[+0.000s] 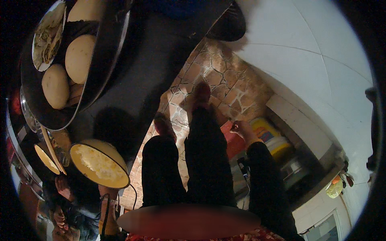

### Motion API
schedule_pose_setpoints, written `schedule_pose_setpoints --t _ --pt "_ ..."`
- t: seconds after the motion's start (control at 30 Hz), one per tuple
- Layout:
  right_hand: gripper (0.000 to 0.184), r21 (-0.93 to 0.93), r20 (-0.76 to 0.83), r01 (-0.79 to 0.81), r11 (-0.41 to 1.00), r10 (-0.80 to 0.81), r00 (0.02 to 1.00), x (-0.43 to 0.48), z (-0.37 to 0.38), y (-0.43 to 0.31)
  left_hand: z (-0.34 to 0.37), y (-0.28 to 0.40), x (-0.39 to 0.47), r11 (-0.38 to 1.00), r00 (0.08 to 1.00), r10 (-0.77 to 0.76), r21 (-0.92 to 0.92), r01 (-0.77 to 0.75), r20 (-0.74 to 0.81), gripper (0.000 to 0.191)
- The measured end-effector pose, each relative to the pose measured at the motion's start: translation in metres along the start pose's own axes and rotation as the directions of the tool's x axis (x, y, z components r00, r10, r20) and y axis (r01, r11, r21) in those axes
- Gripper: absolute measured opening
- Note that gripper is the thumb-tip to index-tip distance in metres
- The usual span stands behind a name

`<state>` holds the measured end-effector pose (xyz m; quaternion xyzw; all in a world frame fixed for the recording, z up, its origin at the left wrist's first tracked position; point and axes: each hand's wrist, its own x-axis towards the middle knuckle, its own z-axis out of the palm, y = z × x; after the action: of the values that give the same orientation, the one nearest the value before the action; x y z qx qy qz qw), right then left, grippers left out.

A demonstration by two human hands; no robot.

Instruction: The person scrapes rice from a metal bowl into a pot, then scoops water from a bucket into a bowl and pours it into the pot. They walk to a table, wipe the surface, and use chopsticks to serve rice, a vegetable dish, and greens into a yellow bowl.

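Observation:
A cream enamel bowl (117, 150) with a dark rim holds pale, crumbly food like rice or millet (101, 164). It is tilted on my left hand (108, 192), which supports it from beneath; the bowl hides most of the fingers, and a dark strap is at the wrist. My right hand (242, 131) hangs low at the right, fingers curled, in front of a flat red surface (232, 140). Whether it pinches anything small I cannot tell. A large dark pan (75, 119) on the left contains pale, rounded buns or potatoes (55, 86) and a dish of cooked food (49, 39).
Chopsticks (51, 147) and another cream bowl (45, 156) show left of my bowl. A dark worktop (126, 99) runs beside my legs. At right are a yellow-and-white tub (267, 132), a metal pot (294, 168) and a white wall (301, 33). Another person's hand (63, 188) appears lower left.

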<state>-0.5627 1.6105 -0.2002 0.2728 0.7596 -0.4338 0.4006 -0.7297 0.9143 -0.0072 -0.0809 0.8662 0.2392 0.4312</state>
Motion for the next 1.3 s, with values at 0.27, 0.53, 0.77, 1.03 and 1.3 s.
schedule_pose_setpoints --t 0.27,0.53,0.77,1.03,1.3 --pt "0.026 -0.602 0.082 0.146 0.785 -0.121 0.989 0.032 0.005 0.033 0.007 -0.019 0.0 0.951 0.947 -0.3 -0.116 0.287 -0.118 0.068" --pt "0.025 -0.569 0.212 0.265 0.779 -0.172 0.962 0.096 -0.081 -0.006 0.011 0.107 -0.02 0.988 0.921 0.061 -0.111 -0.112 -0.385 0.052" --pt "0.024 -0.647 0.259 0.382 0.66 -0.281 0.924 0.154 -0.136 -0.055 0.041 0.12 -0.061 0.983 0.751 0.049 -0.101 -0.153 -0.658 0.054" --pt "0.023 -0.55 0.22 0.485 0.68 -0.442 0.87 0.157 -0.153 -0.102 0.126 0.121 -0.222 0.563 0.369 -0.256 -0.448 -0.695 -0.894 0.038" --pt "0.022 -0.161 -0.076 0.502 0.85 -0.518 0.852 0.122 -0.134 -0.131 0.172 0.073 -0.407 0.153 -0.448 -0.175 0.425 -0.892 -0.877 0.021"
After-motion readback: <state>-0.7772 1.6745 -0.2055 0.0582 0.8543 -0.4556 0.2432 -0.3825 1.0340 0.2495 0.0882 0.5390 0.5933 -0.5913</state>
